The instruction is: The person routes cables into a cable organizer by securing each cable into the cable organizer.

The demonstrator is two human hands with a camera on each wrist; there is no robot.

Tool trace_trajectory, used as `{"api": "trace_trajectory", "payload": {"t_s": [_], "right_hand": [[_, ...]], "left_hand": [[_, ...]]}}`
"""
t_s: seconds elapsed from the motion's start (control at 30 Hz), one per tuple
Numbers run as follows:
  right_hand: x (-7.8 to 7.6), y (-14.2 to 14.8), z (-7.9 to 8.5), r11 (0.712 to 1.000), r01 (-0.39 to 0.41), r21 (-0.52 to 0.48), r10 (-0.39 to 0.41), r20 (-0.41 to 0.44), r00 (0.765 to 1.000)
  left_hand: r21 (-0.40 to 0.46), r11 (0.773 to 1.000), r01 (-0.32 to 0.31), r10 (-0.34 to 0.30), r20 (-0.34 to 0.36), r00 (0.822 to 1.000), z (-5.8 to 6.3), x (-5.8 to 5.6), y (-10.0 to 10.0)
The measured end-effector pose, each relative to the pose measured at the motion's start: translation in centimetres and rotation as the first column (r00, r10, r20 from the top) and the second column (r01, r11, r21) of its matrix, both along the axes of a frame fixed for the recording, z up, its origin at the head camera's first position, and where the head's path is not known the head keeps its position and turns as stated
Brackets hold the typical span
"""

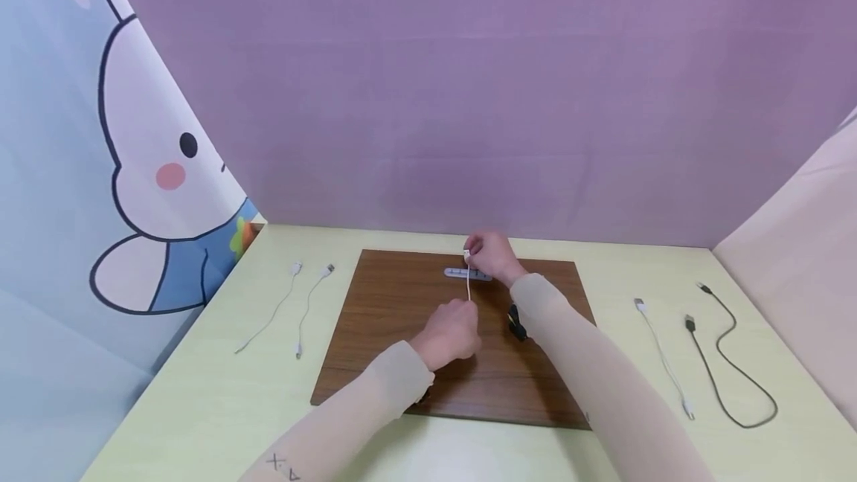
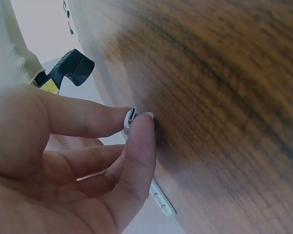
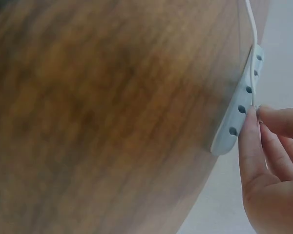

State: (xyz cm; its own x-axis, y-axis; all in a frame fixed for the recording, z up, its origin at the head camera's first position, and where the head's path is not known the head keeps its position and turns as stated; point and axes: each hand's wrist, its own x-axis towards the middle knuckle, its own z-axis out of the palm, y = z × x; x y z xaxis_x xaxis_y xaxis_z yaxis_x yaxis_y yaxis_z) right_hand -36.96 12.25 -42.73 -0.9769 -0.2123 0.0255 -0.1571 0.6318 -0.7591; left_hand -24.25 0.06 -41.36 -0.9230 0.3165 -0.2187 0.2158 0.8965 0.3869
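Note:
A white USB cable (image 1: 469, 286) runs between my two hands above a brown wooden board (image 1: 395, 318). My left hand (image 1: 450, 333) pinches its small plug (image 2: 131, 118) between thumb and index finger; the plug's narrow oval opening shows in the left wrist view. At the board's far edge, my right hand (image 1: 494, 254) pinches the other end, where a white plug (image 1: 466, 253) shows at the fingertips. A grey-blue cable clip strip (image 3: 232, 122) with several slots lies on the board right beside the right fingers. The cable (image 3: 254, 39) passes over the strip.
Two white cables (image 1: 309, 303) lie left of the board on the pale yellow table (image 1: 221, 407). To the right lie another white cable (image 1: 663, 355) and a dark grey cable (image 1: 736, 370). A purple cloth (image 1: 469, 95) hangs behind the table.

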Motion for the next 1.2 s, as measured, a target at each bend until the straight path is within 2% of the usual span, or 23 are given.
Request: {"api": "trace_trajectory", "payload": {"t_s": [0.33, 0.57, 0.93, 1.2], "right_hand": [[0.07, -0.01, -0.69, 1.000, -0.010, 0.008, 0.010, -0.002, 1.000], [0.09, -0.23, -0.63, 0.999, -0.015, 0.034, 0.015, -0.021, 1.000], [0.05, 0.08, -0.53, 0.997, -0.001, 0.077, 0.003, -0.021, 1.000], [-0.16, 0.26, -0.76, 0.995, -0.033, 0.091, 0.037, -0.036, 0.999]], "left_hand": [[-0.040, 0.999, 0.011, -0.012, -0.006, 1.000, -0.11, 0.37, 0.08], [-0.070, 0.997, 0.033, -0.037, -0.054, 0.998, -0.07, 0.46, -0.01], [-0.066, 0.998, 0.013, -0.016, -0.038, 0.999, -0.09, 0.51, -0.01], [-0.057, 0.998, 0.018, -0.020, -0.034, 0.999, -0.01, 0.91, -0.15]]}}
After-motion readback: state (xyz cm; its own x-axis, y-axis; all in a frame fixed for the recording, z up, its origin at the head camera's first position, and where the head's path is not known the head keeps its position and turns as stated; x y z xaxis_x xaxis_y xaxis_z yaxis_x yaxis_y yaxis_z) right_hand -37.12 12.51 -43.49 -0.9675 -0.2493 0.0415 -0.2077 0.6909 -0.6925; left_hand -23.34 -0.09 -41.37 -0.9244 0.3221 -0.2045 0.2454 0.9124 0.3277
